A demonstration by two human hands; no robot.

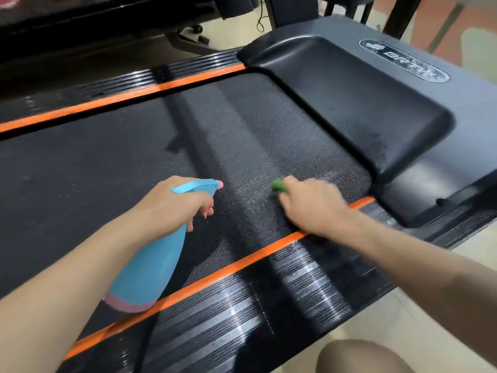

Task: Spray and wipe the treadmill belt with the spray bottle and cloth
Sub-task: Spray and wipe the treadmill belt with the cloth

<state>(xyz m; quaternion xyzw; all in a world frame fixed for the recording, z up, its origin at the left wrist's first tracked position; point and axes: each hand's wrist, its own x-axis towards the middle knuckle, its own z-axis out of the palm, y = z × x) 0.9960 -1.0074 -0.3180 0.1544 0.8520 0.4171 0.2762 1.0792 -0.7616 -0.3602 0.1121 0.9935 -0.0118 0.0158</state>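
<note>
The black textured treadmill belt (134, 168) runs across the view between two orange stripes. My left hand (174, 203) grips the neck of a light blue spray bottle (150, 270) with a pink base, its nozzle pointing right over the belt. My right hand (309, 205) presses a small green cloth (278, 187) onto the belt near the right end, close to the near orange stripe. A pale misted patch shows on the belt around the cloth. Most of the cloth is hidden under my fingers.
The black motor cover (357, 103) with a logo plate rises at the belt's right end. Ribbed side rails (269, 297) flank the belt. A chair base (193, 36) and cable sit on the floor beyond. My knee (360, 356) shows at the bottom.
</note>
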